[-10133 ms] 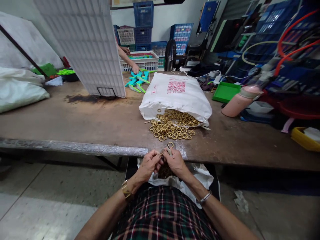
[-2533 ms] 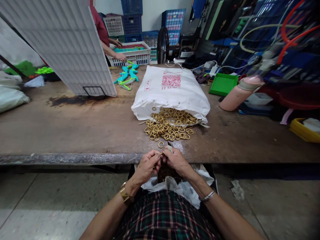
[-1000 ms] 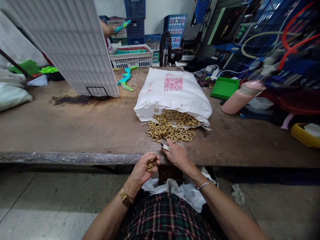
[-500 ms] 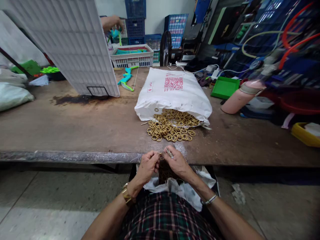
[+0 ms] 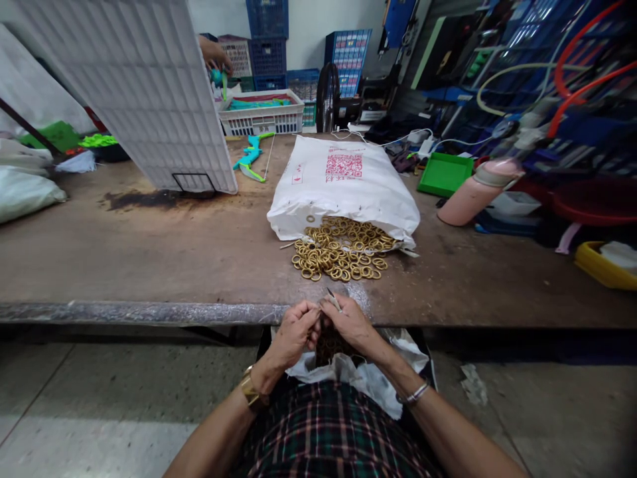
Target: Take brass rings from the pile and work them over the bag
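Observation:
My left hand point(image 5: 300, 328) is closed in a pinch, its fingertips against those of my right hand at the table's front edge. What it pinches is almost hidden; a gold bit showed there earlier, like one of the rings. My right hand point(image 5: 350, 321) is closed around a small pointed metal blade point(image 5: 334, 300), whose tip sticks up past the thumb and forefinger. Just beyond both hands lies a pile of gold rings point(image 5: 338, 259), spilling from the mouth of a white sack point(image 5: 348, 189). Below my hands, an open white bag point(image 5: 365, 382) holds dark, ring-like pieces.
A white ribbed panel point(image 5: 134, 93) stands at left on the wooden table point(image 5: 149, 259). Behind are a blue toy bow point(image 5: 251, 156) and a white crate point(image 5: 263, 119). A co-worker's hand point(image 5: 217, 54) shows beyond the panel. At right are a green tray point(image 5: 444, 174) and a pink bottle point(image 5: 475, 196).
The blade in my right hand has tipped more upright, its point now further forward. My fingertips have drawn closer, hiding the gold bit. The co-worker's hand has moved lower and left.

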`<move>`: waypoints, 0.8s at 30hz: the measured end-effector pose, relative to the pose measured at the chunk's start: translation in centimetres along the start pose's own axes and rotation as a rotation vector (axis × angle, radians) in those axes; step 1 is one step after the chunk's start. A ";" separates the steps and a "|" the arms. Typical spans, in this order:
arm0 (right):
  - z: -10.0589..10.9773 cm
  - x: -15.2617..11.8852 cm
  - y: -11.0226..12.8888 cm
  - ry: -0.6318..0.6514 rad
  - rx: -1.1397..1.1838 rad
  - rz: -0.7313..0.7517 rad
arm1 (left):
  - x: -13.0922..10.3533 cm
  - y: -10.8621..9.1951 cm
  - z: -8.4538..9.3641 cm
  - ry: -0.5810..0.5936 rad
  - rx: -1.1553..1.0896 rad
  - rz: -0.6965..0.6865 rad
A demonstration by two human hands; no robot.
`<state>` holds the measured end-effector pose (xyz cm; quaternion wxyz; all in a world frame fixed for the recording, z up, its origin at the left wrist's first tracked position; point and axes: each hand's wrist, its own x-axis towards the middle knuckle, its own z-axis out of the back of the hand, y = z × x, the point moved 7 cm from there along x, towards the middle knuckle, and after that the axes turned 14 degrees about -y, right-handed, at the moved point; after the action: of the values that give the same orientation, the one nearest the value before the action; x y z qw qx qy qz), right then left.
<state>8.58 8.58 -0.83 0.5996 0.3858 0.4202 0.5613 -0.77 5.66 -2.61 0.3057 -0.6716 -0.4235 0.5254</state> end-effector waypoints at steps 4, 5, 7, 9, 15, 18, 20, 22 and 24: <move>0.3 0.0 -0.2 -0.023 0.034 -0.035 | -0.2 -0.1 0.0 -0.011 -0.028 -0.020; 0.6 0.1 -0.3 -0.051 0.010 -0.021 | -0.2 -0.1 0.1 -0.017 -0.034 -0.022; 1.0 0.1 -0.5 -0.102 -0.088 0.038 | -0.1 -0.1 0.3 -0.039 -0.052 -0.033; 1.0 -0.1 -0.6 -0.100 -0.230 0.123 | 0.0 0.0 0.5 -0.060 -0.058 -0.047; -0.3 -1.0 -0.3 0.039 -0.588 0.302 | 0.4 0.0 1.0 -0.115 0.017 -0.103; -0.6 -1.1 -0.2 0.068 -0.688 0.289 | 0.5 -0.1 1.0 -0.124 0.073 -0.141; -0.6 -1.1 -0.1 0.077 -0.745 0.282 | 0.5 0.0 1.1 -0.130 0.099 -0.151; -0.7 -1.1 -0.1 0.087 -0.792 0.278 | 0.5 0.1 1.1 -0.139 0.123 -0.161; -0.8 -1.2 0.0 0.095 -0.830 0.271 | 0.5 -0.1 1.1 -0.142 0.152 -0.184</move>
<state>7.86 7.41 -1.02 0.6046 0.1378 0.1317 0.7734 -1.81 6.10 -3.09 0.3717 -0.5662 -0.4628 0.5719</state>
